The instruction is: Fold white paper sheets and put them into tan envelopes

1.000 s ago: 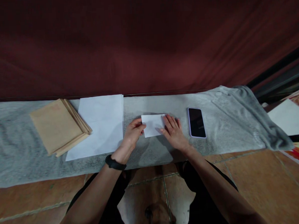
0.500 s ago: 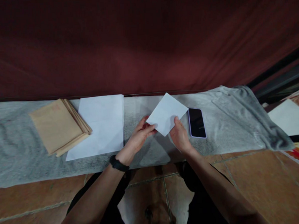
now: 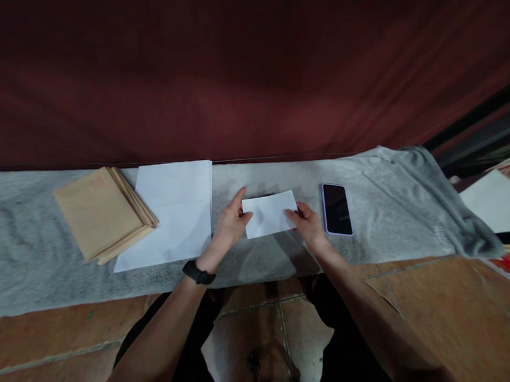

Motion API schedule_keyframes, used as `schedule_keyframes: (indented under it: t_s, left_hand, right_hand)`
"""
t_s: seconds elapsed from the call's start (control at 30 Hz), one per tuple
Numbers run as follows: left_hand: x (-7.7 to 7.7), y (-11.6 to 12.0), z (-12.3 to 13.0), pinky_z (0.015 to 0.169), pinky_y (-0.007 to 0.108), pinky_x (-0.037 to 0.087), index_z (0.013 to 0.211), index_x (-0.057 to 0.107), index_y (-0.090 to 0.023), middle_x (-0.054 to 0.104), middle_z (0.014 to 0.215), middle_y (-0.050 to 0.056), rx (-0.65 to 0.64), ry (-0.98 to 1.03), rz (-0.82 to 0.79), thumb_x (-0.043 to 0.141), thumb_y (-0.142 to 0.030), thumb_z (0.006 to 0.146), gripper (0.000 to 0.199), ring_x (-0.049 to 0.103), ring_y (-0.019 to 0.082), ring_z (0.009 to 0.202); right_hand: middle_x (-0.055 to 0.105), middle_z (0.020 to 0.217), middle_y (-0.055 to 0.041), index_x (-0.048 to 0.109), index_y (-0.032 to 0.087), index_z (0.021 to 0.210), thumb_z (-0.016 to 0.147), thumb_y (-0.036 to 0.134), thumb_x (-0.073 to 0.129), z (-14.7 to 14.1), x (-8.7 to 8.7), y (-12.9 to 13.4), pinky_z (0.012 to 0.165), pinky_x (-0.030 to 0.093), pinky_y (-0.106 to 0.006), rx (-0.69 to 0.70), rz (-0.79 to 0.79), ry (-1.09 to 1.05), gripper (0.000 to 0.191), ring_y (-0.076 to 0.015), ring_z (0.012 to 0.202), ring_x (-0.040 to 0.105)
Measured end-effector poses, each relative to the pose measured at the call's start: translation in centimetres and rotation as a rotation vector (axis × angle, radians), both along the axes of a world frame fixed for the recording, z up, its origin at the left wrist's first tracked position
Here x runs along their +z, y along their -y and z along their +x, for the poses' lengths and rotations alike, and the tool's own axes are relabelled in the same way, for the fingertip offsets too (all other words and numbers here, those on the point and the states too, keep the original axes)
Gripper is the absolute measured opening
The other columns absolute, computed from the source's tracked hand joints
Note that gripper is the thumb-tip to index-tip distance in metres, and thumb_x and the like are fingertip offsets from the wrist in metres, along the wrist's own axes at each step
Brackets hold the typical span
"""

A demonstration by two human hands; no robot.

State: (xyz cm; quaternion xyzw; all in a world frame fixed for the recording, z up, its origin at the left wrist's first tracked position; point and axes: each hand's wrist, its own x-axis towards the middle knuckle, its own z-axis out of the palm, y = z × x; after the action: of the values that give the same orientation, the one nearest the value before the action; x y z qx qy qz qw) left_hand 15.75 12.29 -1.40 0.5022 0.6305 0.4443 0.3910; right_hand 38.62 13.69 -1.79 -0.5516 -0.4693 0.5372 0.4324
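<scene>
A folded white paper [image 3: 268,214] is held between my two hands above the grey cloth, its long side running roughly left to right. My left hand [image 3: 233,219] pinches its left end, thumb on top and index finger stretched past the edge. At the right end, my right hand [image 3: 307,221] grips it with the thumb on top and fingers behind. To the left lie white sheets [image 3: 177,218], partly covered by a stack of brown envelopes [image 3: 100,213]. A phone [image 3: 337,209] with a dark screen rests just right of my right hand.
The grey cloth [image 3: 392,206] covers a long narrow surface, bunched at its right end. Behind it hangs a dark red cloth [image 3: 249,88]. At the far right are another white sheet [image 3: 495,201] and a dark bar. Tiled floor [image 3: 449,306] shows below.
The white paper has turned from a diamond-like slant to nearly level and now shows as a narrower rectangle. Both hands have shifted with it, now gripping its opposite ends.
</scene>
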Motion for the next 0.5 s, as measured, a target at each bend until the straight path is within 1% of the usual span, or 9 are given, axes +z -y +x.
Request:
schedule_keyframes:
  t_s: [0.07,0.13,0.17,0.2,0.23,0.3,0.37,0.43,0.5]
  left_hand:
    - [0.2,0.1,0.0,0.083,0.034,0.058,0.153,0.049,-0.021,0.073,0.098,0.004,-0.013,-0.234,0.041,0.067,-0.013,0.083,0.073,0.070,0.019,0.083]
    - [0.6,0.5,0.6,0.100,0.042,0.055,0.152,0.050,-0.018,0.069,0.127,0.013,-0.005,-0.514,0.112,0.062,-0.018,0.091,0.062,0.069,0.027,0.112]
    - [0.7,0.9,1.1,0.109,0.047,0.050,0.151,0.050,-0.016,0.061,0.142,0.018,-0.015,-0.637,0.159,0.060,-0.022,0.095,0.058,0.061,0.031,0.129]
    - [0.7,1.4,1.7,0.117,0.051,0.043,0.152,0.049,-0.014,0.050,0.156,0.020,-0.045,-0.744,0.201,0.057,-0.027,0.098,0.056,0.049,0.035,0.143]
    - [0.6,2.0,2.5,0.121,0.054,0.037,0.154,0.046,-0.013,0.040,0.164,0.021,-0.099,-0.819,0.232,0.054,-0.032,0.101,0.057,0.039,0.036,0.151]
    - [0.2,3.1,4.1,0.126,0.055,0.031,0.157,0.041,-0.013,0.033,0.169,0.019,-0.252,-0.901,0.254,0.049,-0.041,0.105,0.060,0.029,0.036,0.157]
    - [-0.3,4.0,5.3,0.128,0.055,0.025,0.158,0.040,-0.014,0.032,0.169,0.017,-0.353,-0.954,0.250,0.046,-0.045,0.106,0.061,0.026,0.033,0.159]
    - [-0.8,4.5,6.0,0.130,0.053,0.021,0.159,0.039,-0.012,0.032,0.169,0.017,-0.380,-0.989,0.230,0.044,-0.048,0.106,0.064,0.025,0.031,0.159]
    - [-1.1,4.5,6.0,0.131,0.052,0.020,0.159,0.038,-0.010,0.032,0.169,0.018,-0.367,-1.013,0.206,0.042,-0.049,0.106,0.066,0.025,0.030,0.159]
  right_hand:
    - [0.076,0.087,-0.0019,0.068,0.020,0.105,0.082,0.039,0.067,0.1,0.0,0.1,0.062,0.055,-0.027,0.074,0.052,0.158,0.030,-0.0193,0.074,0.069]
    - [0.078,0.101,-0.0053,0.067,0.020,0.119,0.088,0.031,0.063,0.1,0.2,0.3,0.078,0.058,-0.031,0.122,0.113,0.388,0.033,-0.0223,0.090,0.073]
    - [0.079,0.107,-0.0069,0.065,0.021,0.126,0.090,0.029,0.062,0.1,0.5,0.4,0.084,0.057,-0.033,0.141,0.131,0.523,0.037,-0.0238,0.096,0.074]
    - [0.079,0.111,-0.0083,0.063,0.021,0.133,0.093,0.028,0.060,0.1,0.7,0.6,0.087,0.057,-0.035,0.161,0.137,0.655,0.041,-0.0253,0.100,0.074]
    - [0.078,0.113,-0.0096,0.060,0.021,0.138,0.095,0.028,0.059,0.0,1.0,0.6,0.089,0.056,-0.036,0.182,0.135,0.768,0.044,-0.0267,0.102,0.074]
    - [0.078,0.116,-0.0110,0.054,0.020,0.146,0.099,0.029,0.056,-0.1,1.4,0.8,0.091,0.056,-0.037,0.224,0.123,0.913,0.049,-0.0284,0.105,0.074]
    - [0.078,0.117,-0.0113,0.050,0.019,0.150,0.101,0.030,0.053,-0.3,1.7,0.8,0.091,0.056,-0.037,0.259,0.113,0.984,0.051,-0.0290,0.107,0.075]
    - [0.078,0.117,-0.0117,0.047,0.019,0.153,0.102,0.031,0.051,-0.5,1.8,0.7,0.092,0.056,-0.037,0.274,0.104,1.028,0.053,-0.0295,0.106,0.075]
    - [0.078,0.117,-0.0125,0.045,0.017,0.155,0.102,0.031,0.051,-0.5,1.7,0.6,0.092,0.056,-0.038,0.280,0.104,1.054,0.055,-0.0303,0.105,0.075]
